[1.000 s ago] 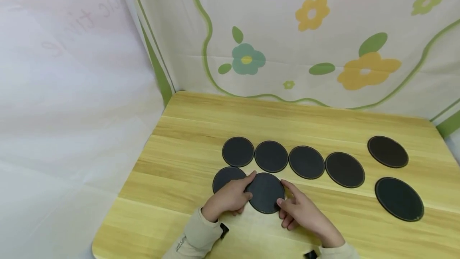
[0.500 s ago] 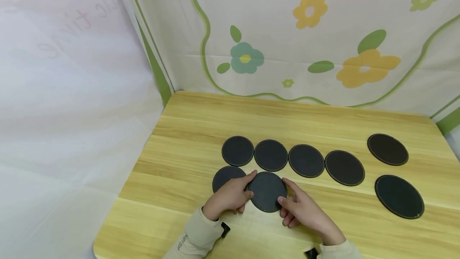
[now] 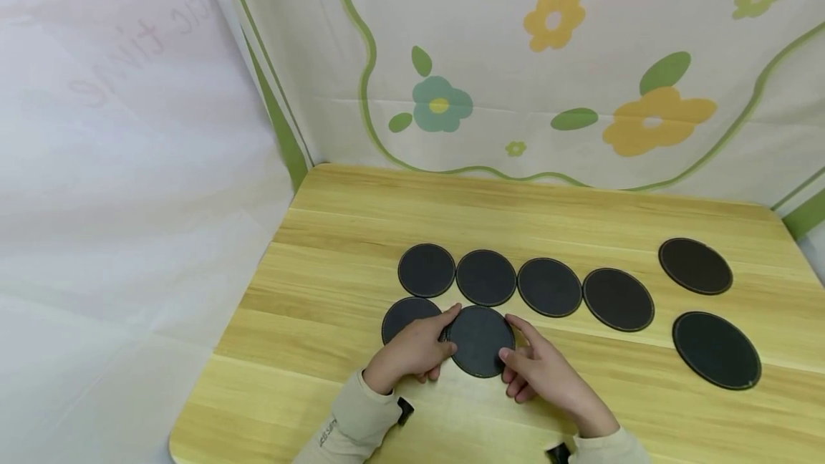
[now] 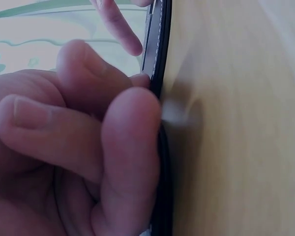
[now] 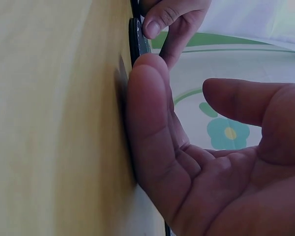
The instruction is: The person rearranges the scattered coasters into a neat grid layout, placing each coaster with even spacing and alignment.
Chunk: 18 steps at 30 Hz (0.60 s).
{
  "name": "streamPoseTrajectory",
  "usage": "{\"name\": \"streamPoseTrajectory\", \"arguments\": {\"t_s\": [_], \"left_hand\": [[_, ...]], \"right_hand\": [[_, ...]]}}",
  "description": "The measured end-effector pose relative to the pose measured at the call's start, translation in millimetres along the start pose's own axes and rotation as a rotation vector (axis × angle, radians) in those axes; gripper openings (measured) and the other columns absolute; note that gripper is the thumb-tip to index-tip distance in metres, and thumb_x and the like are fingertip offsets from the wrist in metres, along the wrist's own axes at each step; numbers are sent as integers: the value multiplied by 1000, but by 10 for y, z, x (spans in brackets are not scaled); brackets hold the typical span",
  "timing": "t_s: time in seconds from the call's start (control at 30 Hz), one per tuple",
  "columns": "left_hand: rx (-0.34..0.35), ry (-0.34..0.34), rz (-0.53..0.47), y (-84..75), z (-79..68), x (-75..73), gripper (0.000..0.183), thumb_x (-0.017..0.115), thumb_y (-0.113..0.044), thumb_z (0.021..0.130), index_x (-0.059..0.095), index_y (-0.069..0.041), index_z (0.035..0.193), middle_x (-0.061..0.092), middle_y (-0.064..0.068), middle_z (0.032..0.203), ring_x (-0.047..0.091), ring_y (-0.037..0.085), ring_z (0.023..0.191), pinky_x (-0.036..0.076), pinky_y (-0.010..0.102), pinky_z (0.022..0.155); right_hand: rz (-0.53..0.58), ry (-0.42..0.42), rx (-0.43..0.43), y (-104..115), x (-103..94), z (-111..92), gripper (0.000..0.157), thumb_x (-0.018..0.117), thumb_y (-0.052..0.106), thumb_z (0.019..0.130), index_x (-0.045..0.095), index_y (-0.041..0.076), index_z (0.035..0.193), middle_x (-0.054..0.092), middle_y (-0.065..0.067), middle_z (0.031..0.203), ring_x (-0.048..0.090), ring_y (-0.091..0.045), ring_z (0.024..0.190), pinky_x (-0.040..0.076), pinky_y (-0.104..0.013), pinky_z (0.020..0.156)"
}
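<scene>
A round black coaster [image 3: 481, 341] with a stitched rim lies near the table's front, between both hands. My left hand [image 3: 415, 349] holds its left rim with thumb and index finger. In the right wrist view, that thumb presses on the coaster's edge [image 5: 138, 43]. My right hand [image 3: 544, 371] has its index finger at the coaster's right rim. Its thumb stands away from the edge in the right wrist view. The left wrist view shows my left fingers [image 4: 130, 147] curled close beside the rim. Another coaster [image 3: 408, 316] at the left is partly hidden by my left hand.
Behind the hands, several matching coasters form a row, from the left one [image 3: 427, 270] to the right one [image 3: 619, 299]. Two more, a far coaster [image 3: 695, 266] and a near coaster [image 3: 717, 350], lie apart at the right. A flowered curtain [image 3: 503, 56] borders the wooden table [image 3: 290, 349].
The coaster between my hands has shifted slightly right and away from me, up against the row behind. Both hands have stayed at its sides.
</scene>
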<state>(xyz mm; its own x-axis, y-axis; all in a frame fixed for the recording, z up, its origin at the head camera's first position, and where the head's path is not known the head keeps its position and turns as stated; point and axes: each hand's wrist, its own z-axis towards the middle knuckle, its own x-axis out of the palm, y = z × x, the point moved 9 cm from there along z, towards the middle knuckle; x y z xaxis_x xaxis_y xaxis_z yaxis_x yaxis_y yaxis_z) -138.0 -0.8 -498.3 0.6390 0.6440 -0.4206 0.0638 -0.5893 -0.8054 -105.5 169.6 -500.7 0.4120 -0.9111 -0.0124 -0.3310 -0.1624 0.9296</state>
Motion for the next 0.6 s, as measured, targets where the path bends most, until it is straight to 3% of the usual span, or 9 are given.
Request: {"name": "streamPoseTrajectory", "arguments": {"t_s": [0.27,0.47,0.6], "left_hand": [[-17,42,-9,11,25,15,68,63,-18,102,30,-26,161,56,6,48,46,16,36,38,28,37],[-5,86,30,-10,35,21,66,61,-28,103,29,-27,161,53,4,49,45,17,38,42,32,40],[19,81,-2,-46,53,-32,66,62,-29,102,32,-26,161,50,2,49,47,17,40,45,33,41]], "right_hand": [[-4,1,-15,-23,23,-3,68,56,14,105,16,-1,158,65,-18,79,66,-28,61,58,-40,54],[-84,92,-135,54,104,7,55,53,12,106,30,-10,152,66,-20,84,67,-28,66,58,-38,57],[-137,53,-217,151,-33,-16,50,55,11,106,38,-10,148,68,-19,85,68,-28,68,58,-39,58]]}}
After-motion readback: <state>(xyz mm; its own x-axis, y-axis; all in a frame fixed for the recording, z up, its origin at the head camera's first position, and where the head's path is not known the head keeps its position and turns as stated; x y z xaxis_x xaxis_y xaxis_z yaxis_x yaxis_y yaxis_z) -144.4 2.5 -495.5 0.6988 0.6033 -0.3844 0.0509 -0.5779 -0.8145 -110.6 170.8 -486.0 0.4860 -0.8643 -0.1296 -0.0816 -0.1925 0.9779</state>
